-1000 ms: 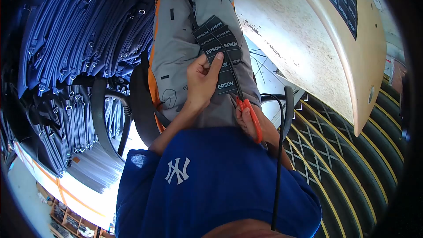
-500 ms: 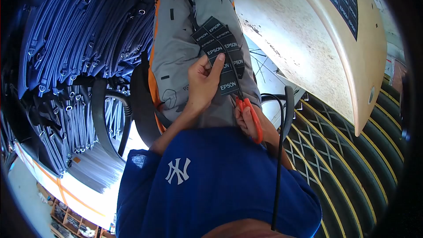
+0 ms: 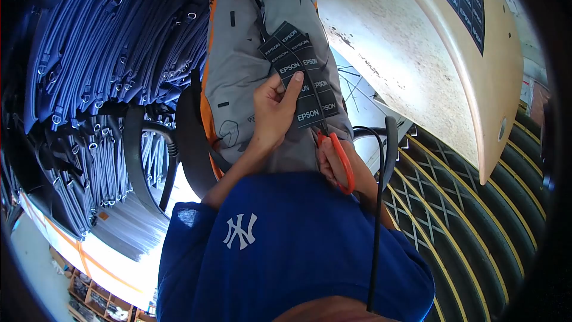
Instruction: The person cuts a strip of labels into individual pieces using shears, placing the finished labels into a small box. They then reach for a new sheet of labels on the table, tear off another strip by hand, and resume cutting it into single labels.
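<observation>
Over my lap, my left hand (image 3: 279, 107) pinches a black sheet of labels (image 3: 291, 69) printed EPSON in white, thumb on top. A cut runs up through the sheet, so two strips hang side by side, the right one (image 3: 320, 86) slightly apart. My right hand (image 3: 333, 160) grips orange-handled scissors (image 3: 344, 173). Their dark blades point up between the two strips; the blade tips are hard to make out against the black sheet. Below the hands lie my legs in grey trousers (image 3: 235, 48) with orange side trim.
Bundles of blue straps with metal rings (image 3: 101, 42) hang at the left, above more dark straps (image 3: 98, 173). A worn pale tabletop (image 3: 411, 53) rises at the right, with another EPSON label sheet (image 3: 463, 3) on it. Chair armrests (image 3: 134, 161) flank me; black rolls (image 3: 476, 232) lie lower right.
The right strip of labels has swung outward to the right and lies flatter, showing another label at its lower end. Both hands stay nearly in place, the scissors shifted very slightly.
</observation>
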Action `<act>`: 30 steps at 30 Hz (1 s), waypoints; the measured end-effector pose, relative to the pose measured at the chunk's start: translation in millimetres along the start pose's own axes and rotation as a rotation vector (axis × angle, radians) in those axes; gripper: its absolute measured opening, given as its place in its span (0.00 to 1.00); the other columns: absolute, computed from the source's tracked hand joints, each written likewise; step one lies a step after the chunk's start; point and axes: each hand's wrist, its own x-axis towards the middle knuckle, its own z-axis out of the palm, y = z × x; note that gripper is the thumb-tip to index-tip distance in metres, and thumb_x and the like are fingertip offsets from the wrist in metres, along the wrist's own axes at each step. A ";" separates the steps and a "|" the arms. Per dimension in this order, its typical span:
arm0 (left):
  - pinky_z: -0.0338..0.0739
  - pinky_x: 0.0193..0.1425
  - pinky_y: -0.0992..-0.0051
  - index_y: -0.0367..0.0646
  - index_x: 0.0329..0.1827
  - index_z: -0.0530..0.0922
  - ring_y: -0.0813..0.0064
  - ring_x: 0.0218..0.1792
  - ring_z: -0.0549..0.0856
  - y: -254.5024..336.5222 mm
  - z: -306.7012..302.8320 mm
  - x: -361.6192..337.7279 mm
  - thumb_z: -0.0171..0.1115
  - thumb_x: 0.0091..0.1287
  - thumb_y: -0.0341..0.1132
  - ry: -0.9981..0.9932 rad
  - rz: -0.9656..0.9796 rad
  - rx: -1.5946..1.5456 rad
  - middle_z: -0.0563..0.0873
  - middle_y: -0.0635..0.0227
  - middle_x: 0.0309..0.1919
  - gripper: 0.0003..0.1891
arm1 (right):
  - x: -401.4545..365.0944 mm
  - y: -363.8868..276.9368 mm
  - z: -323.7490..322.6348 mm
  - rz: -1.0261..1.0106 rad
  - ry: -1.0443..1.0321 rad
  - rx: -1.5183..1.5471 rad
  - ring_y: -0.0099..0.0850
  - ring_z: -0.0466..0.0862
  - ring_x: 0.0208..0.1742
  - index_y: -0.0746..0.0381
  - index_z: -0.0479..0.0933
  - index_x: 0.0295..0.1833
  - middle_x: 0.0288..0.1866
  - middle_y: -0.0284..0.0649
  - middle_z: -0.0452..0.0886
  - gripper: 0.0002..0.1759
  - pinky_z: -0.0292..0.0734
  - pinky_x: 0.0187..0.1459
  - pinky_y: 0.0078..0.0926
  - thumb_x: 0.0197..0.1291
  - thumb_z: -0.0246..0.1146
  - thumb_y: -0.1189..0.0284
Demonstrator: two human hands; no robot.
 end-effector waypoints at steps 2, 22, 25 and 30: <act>0.74 0.30 0.87 0.36 0.44 0.79 0.92 0.28 0.79 -2.7 -2.7 1.2 0.57 0.70 0.32 0.001 -0.001 0.009 0.83 0.75 0.30 0.08 | -0.3 -1.4 -0.3 -0.038 -0.017 -0.040 0.21 0.65 0.09 0.61 0.64 0.23 0.11 0.32 0.64 0.30 0.60 0.11 0.18 0.71 0.39 0.49; 0.68 0.27 0.89 0.37 0.42 0.79 0.95 0.25 0.75 0.0 -4.4 11.0 0.58 0.70 0.34 0.067 0.077 0.000 0.82 0.79 0.27 0.08 | 1.5 25.1 2.6 -0.241 -0.073 0.094 0.14 0.59 0.20 0.62 0.65 0.37 0.22 0.25 0.61 0.28 0.52 0.21 0.13 0.64 0.49 0.43; 0.69 0.29 0.89 0.37 0.43 0.79 0.95 0.27 0.75 -0.4 1.1 6.0 0.58 0.70 0.33 0.034 0.102 0.035 0.83 0.77 0.29 0.08 | 1.8 24.8 1.3 -0.172 -0.116 0.163 0.13 0.56 0.20 0.62 0.63 0.40 0.23 0.25 0.59 0.29 0.50 0.21 0.12 0.64 0.49 0.42; 0.71 0.29 0.89 0.36 0.43 0.79 0.94 0.28 0.77 4.8 10.2 0.0 0.57 0.70 0.32 0.025 0.127 0.003 0.84 0.76 0.30 0.08 | 2.8 24.5 1.3 -0.180 -0.091 0.156 0.13 0.56 0.19 0.62 0.64 0.40 0.23 0.25 0.59 0.30 0.51 0.20 0.13 0.64 0.48 0.42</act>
